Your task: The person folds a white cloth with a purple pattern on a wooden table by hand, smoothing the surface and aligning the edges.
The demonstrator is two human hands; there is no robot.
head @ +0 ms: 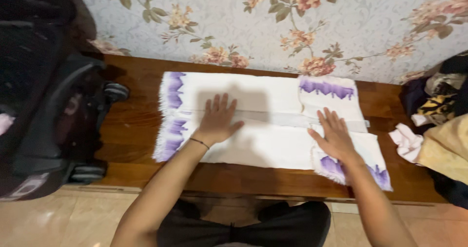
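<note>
A white cloth (265, 144) with purple dyed, fringed ends lies spread on a dark wooden platform (129, 130). Its right end is folded back over itself. My left hand (218, 119) lies flat, palm down and fingers spread, on the cloth's left-centre, along a lengthwise crease. A thin dark band circles that wrist. Flat on the folded right part rests my right hand (334, 136), fingers pointing away from me. Neither hand grips anything.
A black wheeled suitcase (46, 105) stands at the left, touching the platform's edge. A heap of clothes (438, 130) lies at the right, with a pale pink piece nearest the cloth. Floral wallpaper backs the platform. My dark-clothed knees are on the tiled floor below.
</note>
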